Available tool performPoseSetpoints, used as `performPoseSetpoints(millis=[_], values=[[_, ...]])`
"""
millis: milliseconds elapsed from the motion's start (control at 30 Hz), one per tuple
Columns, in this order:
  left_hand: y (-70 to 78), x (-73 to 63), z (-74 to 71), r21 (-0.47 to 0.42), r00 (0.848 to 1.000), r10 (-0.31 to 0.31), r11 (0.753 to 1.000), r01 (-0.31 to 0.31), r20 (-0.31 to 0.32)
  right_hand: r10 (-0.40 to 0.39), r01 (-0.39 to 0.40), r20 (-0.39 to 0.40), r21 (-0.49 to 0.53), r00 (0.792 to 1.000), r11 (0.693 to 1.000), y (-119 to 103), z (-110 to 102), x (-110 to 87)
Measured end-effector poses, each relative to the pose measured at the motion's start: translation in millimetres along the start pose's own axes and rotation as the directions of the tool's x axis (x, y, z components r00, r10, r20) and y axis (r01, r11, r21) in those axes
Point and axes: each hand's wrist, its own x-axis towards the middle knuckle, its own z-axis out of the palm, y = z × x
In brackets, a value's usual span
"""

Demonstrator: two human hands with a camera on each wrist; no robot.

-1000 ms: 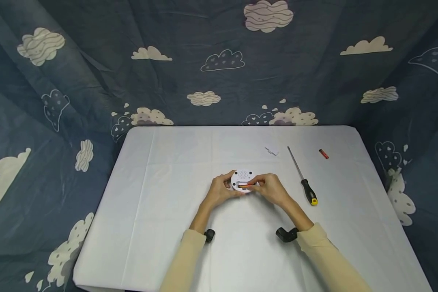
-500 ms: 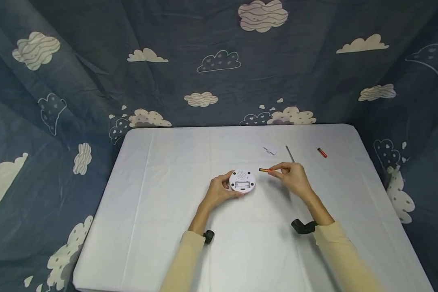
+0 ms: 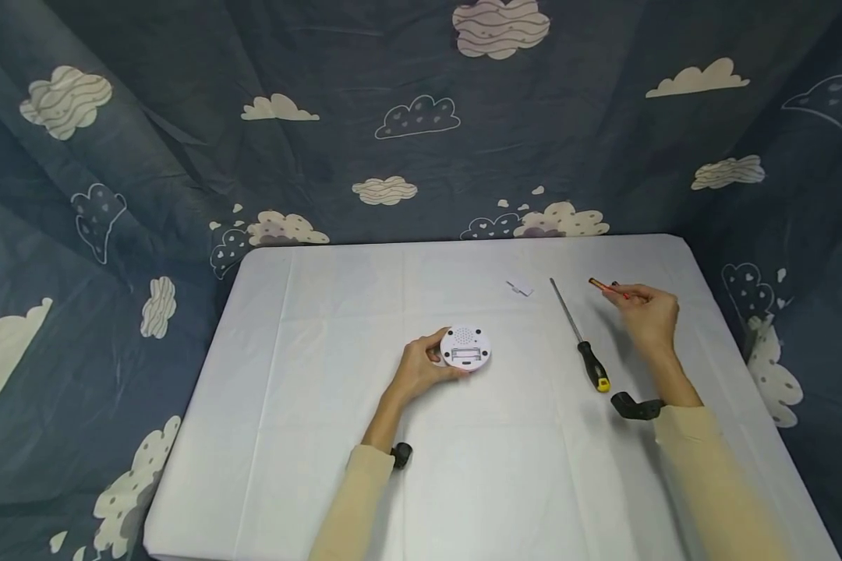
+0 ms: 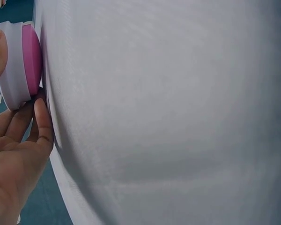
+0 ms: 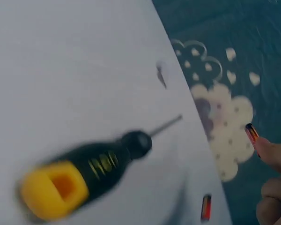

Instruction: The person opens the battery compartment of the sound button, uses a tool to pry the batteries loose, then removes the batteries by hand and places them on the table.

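Note:
My left hand (image 3: pixel 419 366) grips a round white device (image 3: pixel 465 336) by its left side, fingers and thumb around the rim. Its back faces up, showing a speaker grille and a bare battery slot (image 3: pixel 466 354). In the left wrist view the underside is pink (image 4: pixel 32 58). Over the right of the table, my right hand (image 3: pixel 649 315) pinches a small red and black battery (image 3: pixel 596 283) between thumb and fingers. A second battery (image 5: pixel 206 207) lies on the table just below that hand, mostly hidden by it in the head view.
A screwdriver (image 3: pixel 592 366) with a black and yellow handle lies between the hands, shaft pointing to the back. Behind it to the left is a small white flat piece (image 3: pixel 520 288). A cloud-patterned curtain (image 3: pixel 421 156) surrounds the white-covered table (image 3: pixel 337 327) at the back and sides.
My right hand has lifted the battery out of the device's slot and carried it right, past the screwdriver, to above the other battery. The left hand and device have stayed in place.

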Motion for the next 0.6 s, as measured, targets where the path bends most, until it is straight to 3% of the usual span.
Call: performPoseSetpoints(millis=[67,167,333,600], values=[[-0.1,0.4,0.4,0.0,1.0,0.004,1.0,-0.004,-0.001,0.086,-0.083,-0.069,0.048,0.994,0.995,12.3,-6.9,14.5],[-0.9,0.4,0.4,0.003,1.0,0.002,1.0,-0.002,0.002,0.212,-0.193,-0.144,0.136,0.967,0.972,29.4,-13.9,32.8],[-1.9,-0.1,0.1,0.0,1.0,0.0,1.0,0.0,0.007,0.347,-0.302,-0.169,0.244,0.923,0.922,48.0,-17.0,51.4],[-3.1,1.4,-0.4,-0.008,1.0,-0.003,1.0,0.003,0.014,0.397,-0.393,-0.097,0.058,0.912,0.918,56.7,-7.5,53.6]])
